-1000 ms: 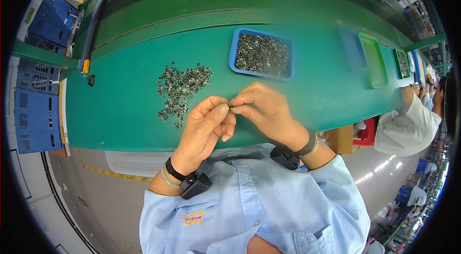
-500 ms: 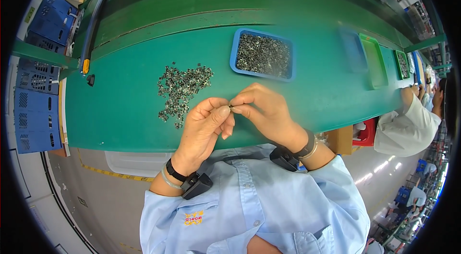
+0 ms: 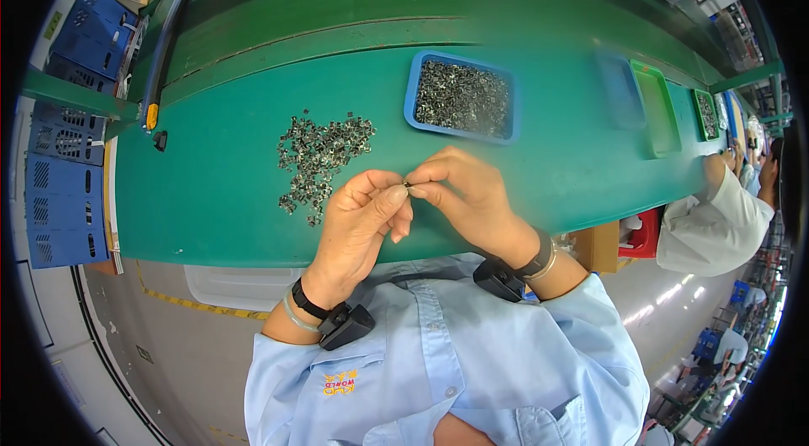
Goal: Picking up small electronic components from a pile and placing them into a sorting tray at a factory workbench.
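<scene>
Head view: one small dark metallic part (image 3: 406, 185) is located between the fingertips of the left hand (image 3: 356, 217) and the right hand (image 3: 469, 195). Both grips are closed on it, thumb against forefinger; the part lies to the right of the left grip and to the left of the right grip. The fingertips cover most of it, so its long axis cannot be determined. Neither hand is clearly nearer to it.

Surrounding items on the green flat-topped bench (image 3: 202, 193):
- Loose pile of small black-and-silver parts (image 3: 324, 147): forward and left, just beside the left hand, which is the nearer one.
- Blue rectangular plastic tray (image 3: 410, 96), filled with similar parts: forward of both hands, nearer the right hand.
- Green rectangular shallow tray (image 3: 674, 138): well apart, far right.

No obstruction is visible between the two grips other than the fingers themselves.
</scene>
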### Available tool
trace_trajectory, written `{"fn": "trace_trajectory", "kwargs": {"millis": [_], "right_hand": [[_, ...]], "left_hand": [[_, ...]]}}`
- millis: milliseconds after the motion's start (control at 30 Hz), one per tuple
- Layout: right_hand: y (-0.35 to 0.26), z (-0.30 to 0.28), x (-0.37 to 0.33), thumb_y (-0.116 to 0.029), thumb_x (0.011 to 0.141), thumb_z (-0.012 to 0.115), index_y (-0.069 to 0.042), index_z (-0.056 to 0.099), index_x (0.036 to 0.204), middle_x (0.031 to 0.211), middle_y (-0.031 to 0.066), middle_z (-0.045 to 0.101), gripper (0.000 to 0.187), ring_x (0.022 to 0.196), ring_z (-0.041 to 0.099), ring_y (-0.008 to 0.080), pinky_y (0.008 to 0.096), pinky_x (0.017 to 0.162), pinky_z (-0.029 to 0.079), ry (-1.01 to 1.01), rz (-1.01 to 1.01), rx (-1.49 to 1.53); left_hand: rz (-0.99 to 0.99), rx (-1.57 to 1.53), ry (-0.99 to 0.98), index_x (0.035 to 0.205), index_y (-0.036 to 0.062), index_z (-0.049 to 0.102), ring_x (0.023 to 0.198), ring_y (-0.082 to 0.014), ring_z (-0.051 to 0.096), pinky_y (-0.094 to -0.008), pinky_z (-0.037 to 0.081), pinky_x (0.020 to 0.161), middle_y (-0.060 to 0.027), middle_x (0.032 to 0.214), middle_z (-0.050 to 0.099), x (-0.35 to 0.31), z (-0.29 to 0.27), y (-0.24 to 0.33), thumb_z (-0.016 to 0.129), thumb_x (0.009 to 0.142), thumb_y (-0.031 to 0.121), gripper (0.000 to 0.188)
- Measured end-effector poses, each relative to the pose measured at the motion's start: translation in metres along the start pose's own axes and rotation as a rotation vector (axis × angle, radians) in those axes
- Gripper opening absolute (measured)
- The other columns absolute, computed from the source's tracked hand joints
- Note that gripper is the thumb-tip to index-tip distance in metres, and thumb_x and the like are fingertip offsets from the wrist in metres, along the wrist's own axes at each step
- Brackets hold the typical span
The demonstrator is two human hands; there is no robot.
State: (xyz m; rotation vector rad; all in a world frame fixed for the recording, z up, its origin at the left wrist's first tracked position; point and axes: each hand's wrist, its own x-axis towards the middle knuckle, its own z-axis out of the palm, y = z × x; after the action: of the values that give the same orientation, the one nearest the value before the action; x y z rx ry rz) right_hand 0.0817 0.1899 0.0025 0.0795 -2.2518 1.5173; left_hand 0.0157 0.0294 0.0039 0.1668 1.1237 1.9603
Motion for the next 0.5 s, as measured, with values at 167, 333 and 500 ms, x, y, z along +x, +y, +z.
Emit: {"fn": "trace_trajectory", "kwargs": {"millis": [167,333,500], "right_hand": [[0.0026,-0.0025,0.0012,-0.005,0.079,0.068,-0.004,0.063,0.089,0.083,0.0061,0.062,0.012,0.076,0.060,0.0184,0.0287,0.066,0.049,-0.014,0.011,0.053],[0.0077,-0.0019,-0.0021,-0.004,0.081,0.066,-0.004,0.063,0.091,0.087,0.0054,0.061,0.011,0.080,0.059,0.0162,0.0277,0.069,0.049,-0.024,0.110,0.265],[0.0102,-0.0011,-0.0022,-0.004,0.082,0.066,-0.005,0.064,0.093,0.088,0.0034,0.061,0.011,0.080,0.060,0.0131,0.0247,0.069,0.050,-0.028,0.114,0.304]], "left_hand": [[-0.004,-0.043,-0.031,0.098,0.0010,0.057,0.060,-0.0112,0.055,-0.0228,0.043,0.052,-0.0049,0.073,0.060,0.0001,0.0019,0.0020,0.058,0.092,0.017,0.017],[-0.006,-0.059,-0.062,0.096,0.0011,0.057,0.060,-0.0112,0.055,-0.0230,0.043,0.051,-0.0051,0.074,0.059,0.0014,0.0018,0.0027,0.056,0.092,0.017,0.016],[0.002,-0.054,-0.069,0.096,0.0017,0.056,0.060,-0.0111,0.055,-0.0232,0.043,0.051,-0.0052,0.074,0.059,0.0024,0.0009,0.0014,0.056,0.092,0.017,0.016]]}}
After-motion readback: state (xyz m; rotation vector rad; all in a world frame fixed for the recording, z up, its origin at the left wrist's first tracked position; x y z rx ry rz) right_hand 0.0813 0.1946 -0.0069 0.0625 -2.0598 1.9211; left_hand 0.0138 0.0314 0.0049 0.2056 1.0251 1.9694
